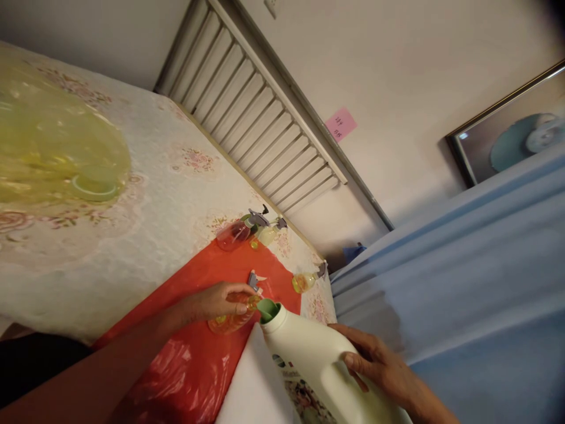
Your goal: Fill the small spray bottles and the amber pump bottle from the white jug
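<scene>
The left hand (220, 300) grasps a small orange bottle (232, 321) on the red plastic sheet (194, 365). The right hand (375, 362) grips a white jug (313, 353), tilted, spout touching the bottle's mouth.

One camera sits on the person's head. It looks forward and down, tilted sideways, close over the counter (145, 235). The wall (397, 88) and radiator (260, 118) show farther back.

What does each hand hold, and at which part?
The right hand grips the big white plastic jug by its handle. The left hand holds the small clear orange bottle near its neck.
</scene>
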A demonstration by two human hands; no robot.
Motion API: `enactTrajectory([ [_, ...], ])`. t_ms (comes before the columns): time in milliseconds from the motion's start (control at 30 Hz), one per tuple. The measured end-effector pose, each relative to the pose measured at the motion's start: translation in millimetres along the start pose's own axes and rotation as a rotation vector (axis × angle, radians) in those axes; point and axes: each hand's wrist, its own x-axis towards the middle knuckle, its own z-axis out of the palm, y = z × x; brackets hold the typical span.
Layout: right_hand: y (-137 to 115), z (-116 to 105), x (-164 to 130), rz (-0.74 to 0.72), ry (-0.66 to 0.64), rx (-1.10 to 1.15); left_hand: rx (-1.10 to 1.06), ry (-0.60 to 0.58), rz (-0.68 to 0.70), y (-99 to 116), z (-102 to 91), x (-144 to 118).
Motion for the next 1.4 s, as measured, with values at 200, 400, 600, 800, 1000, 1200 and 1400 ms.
enactTrajectory([
  [200,-1.9,0.8,-1.3,0.002,0.003,0.0,0.009,0.0,0.001,0.4,-0.1,0.6],
  [400,-1.5,-0.2,-0.3,0.008,0.002,-0.005,-0.004,-0.001,-0.001,0.4,-0.2,0.2],
  [600,2.2,-1.9,-0.3,-0.003,-0.006,0.0,0.004,0.013,-0.006,0.5,0.3,0.3],
  [800,4.3,-2.9,-1.1,0.013,0.004,-0.015,0.006,0.016,0.001,-1.7,0.4,1.3],
  [1000,-0.5,-2.5,0.4,-0.001,-0.009,-0.018,0.007,0.006,-0.002,-2.5,-0.6,1.2],
  [1200,0.2,-2.4,1.8,0.003,-0.01,-0.013,-0.003,0.02,0.002,-1.8,0.5,0.2],
  [1400,0.8,-3.3,1.1,0.016,-0.003,-0.007,0.007,0.019,-0.008,-1.4,0.6,0.4],
])
